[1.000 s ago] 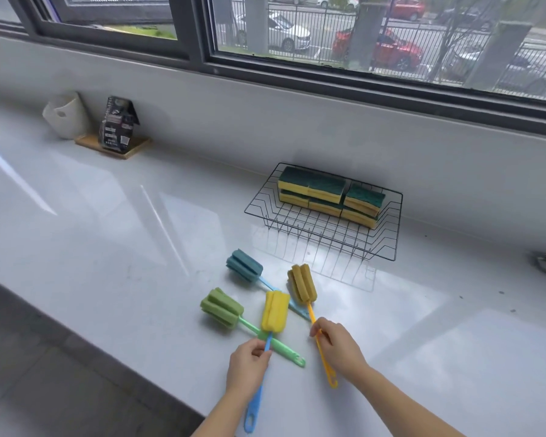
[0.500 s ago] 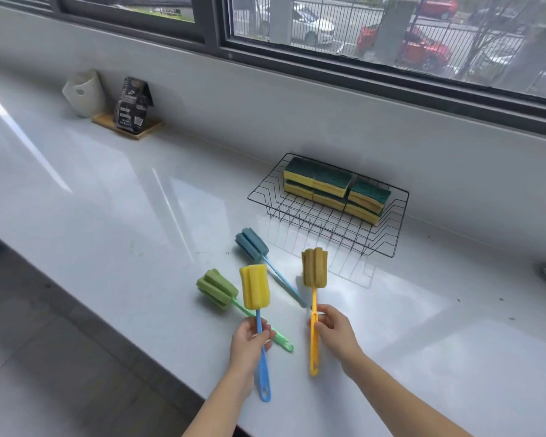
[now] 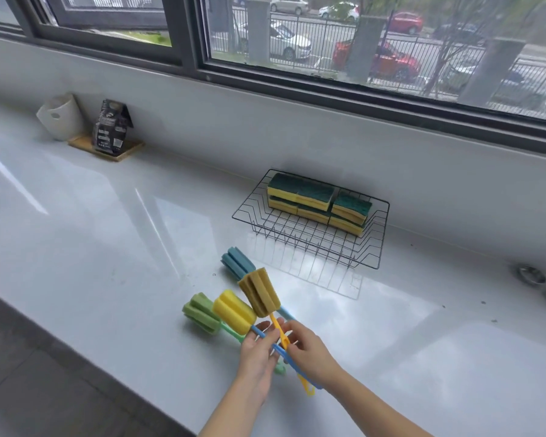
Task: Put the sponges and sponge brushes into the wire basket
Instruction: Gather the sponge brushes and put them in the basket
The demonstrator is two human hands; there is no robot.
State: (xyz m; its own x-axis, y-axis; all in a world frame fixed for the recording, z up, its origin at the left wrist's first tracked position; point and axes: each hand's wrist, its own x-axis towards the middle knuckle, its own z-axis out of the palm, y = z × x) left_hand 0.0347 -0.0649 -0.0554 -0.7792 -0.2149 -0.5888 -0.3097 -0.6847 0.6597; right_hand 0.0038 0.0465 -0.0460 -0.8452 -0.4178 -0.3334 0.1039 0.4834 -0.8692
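A black wire basket [image 3: 381, 238] stands by the back wall and holds several yellow-green sponges [image 3: 319, 203] stacked at its rear. My hands meet above the counter's front. My left hand [image 3: 256, 353] pinches the blue handle of a yellow sponge brush [image 3: 234, 312]. My right hand [image 3: 311, 351] grips the yellow handle of a tan sponge brush [image 3: 259, 296], and the two handles cross between my fingers. On the counter lie a green sponge brush [image 3: 200, 313], partly under the yellow one, and a teal sponge brush [image 3: 237, 263] just in front of the basket.
A white container [image 3: 60, 116] and a dark pouch [image 3: 111, 127] on a wooden tray [image 3: 108, 151] stand at the back left. Small metal fittings [image 3: 531, 274] sit at the far right. The counter's front edge [image 3: 85, 348] runs diagonally at lower left.
Both lifted brushes have come together: my hands moved toward each other, the handles now cross, and the two sponge heads tilt left side by side.
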